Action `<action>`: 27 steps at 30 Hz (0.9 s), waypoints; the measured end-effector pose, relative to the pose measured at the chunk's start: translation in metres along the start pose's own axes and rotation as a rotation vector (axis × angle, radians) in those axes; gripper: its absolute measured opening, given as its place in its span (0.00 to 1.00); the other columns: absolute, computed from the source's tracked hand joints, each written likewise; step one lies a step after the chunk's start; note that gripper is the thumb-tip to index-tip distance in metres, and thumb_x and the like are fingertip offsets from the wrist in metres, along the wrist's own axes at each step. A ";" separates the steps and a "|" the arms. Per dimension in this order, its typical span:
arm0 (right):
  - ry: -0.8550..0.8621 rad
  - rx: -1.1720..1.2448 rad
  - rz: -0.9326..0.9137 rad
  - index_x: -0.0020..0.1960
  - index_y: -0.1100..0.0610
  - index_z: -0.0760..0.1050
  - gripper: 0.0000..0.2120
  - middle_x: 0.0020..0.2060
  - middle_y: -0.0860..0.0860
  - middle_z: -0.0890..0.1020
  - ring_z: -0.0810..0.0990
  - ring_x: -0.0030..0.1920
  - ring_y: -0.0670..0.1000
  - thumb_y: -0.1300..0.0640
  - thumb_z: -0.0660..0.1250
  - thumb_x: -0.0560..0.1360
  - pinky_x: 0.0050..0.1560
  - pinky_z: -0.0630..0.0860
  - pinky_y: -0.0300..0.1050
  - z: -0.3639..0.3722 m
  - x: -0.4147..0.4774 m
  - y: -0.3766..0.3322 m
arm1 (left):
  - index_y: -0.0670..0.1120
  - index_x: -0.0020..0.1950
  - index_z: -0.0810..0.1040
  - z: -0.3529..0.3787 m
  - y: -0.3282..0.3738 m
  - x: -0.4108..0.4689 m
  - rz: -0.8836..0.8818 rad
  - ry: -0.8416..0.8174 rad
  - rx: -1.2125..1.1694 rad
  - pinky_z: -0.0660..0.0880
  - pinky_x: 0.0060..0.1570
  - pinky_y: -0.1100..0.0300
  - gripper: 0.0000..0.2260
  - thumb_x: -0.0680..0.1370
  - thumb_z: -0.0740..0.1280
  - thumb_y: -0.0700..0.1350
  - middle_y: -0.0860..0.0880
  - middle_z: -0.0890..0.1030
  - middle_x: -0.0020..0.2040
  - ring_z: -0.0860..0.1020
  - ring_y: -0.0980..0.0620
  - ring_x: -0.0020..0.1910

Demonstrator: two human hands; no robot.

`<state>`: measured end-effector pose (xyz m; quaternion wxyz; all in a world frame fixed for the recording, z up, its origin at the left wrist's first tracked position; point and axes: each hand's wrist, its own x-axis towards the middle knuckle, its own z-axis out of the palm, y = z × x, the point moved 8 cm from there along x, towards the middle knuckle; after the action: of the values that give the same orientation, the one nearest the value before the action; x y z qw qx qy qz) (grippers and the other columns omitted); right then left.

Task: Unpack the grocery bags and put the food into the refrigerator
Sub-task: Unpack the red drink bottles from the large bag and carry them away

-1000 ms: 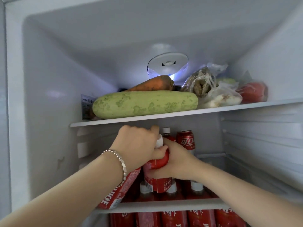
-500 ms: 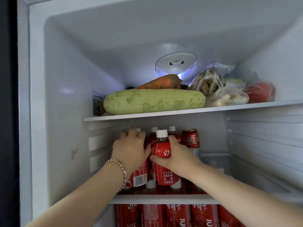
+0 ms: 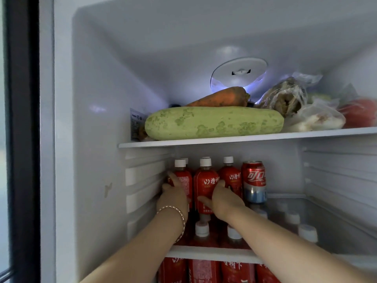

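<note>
Both hands are deep in the refrigerator (image 3: 85, 139), on the middle shelf (image 3: 212, 254). Left hand (image 3: 173, 196), with a thin bracelet (image 3: 176, 213) at the wrist, is wrapped around the leftmost bottle (image 3: 182, 181), fingers curling round its left side, palm against the red label. Right hand (image 3: 225, 198) is pressed against the middle bottle (image 3: 205, 185), thumb across the lower label, fingers reaching up between it and the right bottle (image 3: 231, 178); whether it fully grips the bottle or only steadies it, I cannot tell. The hands are apart, each on its own bottle. All three bottles stand upright in a front row, white caps, red labels with white characters, touching or nearly so. More white caps show just behind them. A red soda can (image 3: 254, 180) stands upright just to the right of the row, close beside the right bottle. Nearer the camera on the same shelf, lower white caps of other bottles (image 3: 202, 229) poke up under the forearms, and paler caps show to the right. Below the shelf edge, a further row of red-labelled bottles (image 3: 204, 270) is visible. On the upper shelf (image 3: 224, 138) a long pale-green mottled squash (image 3: 214, 122) lies lengthwise at the front, a carrot (image 3: 222, 98) behind it, then clear plastic bags of food (image 3: 289, 99) and a bagged red item (image 3: 361, 113) at far right. A round light fitting (image 3: 238, 74) glows on the back wall above.
</note>
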<state>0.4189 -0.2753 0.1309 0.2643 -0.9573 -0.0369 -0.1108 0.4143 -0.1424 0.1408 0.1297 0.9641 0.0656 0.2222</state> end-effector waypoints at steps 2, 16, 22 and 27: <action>0.008 -0.015 0.007 0.74 0.62 0.52 0.39 0.66 0.58 0.72 0.74 0.63 0.56 0.37 0.61 0.75 0.60 0.74 0.49 -0.001 0.001 0.004 | 0.35 0.73 0.33 0.000 0.005 0.002 0.016 0.011 0.078 0.72 0.58 0.56 0.38 0.79 0.61 0.41 0.37 0.69 0.67 0.75 0.45 0.62; -0.020 -0.184 -0.062 0.54 0.58 0.75 0.11 0.51 0.54 0.80 0.80 0.49 0.52 0.54 0.66 0.75 0.43 0.75 0.43 -0.019 -0.021 -0.008 | 0.36 0.71 0.59 -0.042 0.021 -0.037 0.152 -0.065 0.315 0.72 0.59 0.53 0.25 0.77 0.63 0.41 0.40 0.71 0.66 0.72 0.44 0.65; -0.065 -0.064 -0.280 0.30 0.54 0.69 0.15 0.29 0.50 0.73 0.73 0.31 0.49 0.54 0.66 0.74 0.29 0.66 0.40 -0.024 -0.081 -0.047 | 0.44 0.63 0.66 -0.079 0.013 -0.123 0.123 0.030 0.172 0.72 0.47 0.55 0.15 0.78 0.59 0.47 0.44 0.79 0.56 0.78 0.42 0.54; -0.183 -0.037 -0.574 0.40 0.57 0.82 0.09 0.39 0.53 0.83 0.81 0.41 0.53 0.53 0.67 0.73 0.45 0.79 0.47 0.008 -0.157 -0.091 | 0.42 0.46 0.74 -0.097 -0.038 -0.198 -0.073 -0.156 0.201 0.75 0.45 0.57 0.10 0.78 0.58 0.47 0.45 0.81 0.44 0.79 0.45 0.45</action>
<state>0.2560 -0.1955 0.1331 0.2003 -0.9185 -0.3275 -0.0951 0.1915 -0.1212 0.1330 0.0451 0.9836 0.1124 0.1340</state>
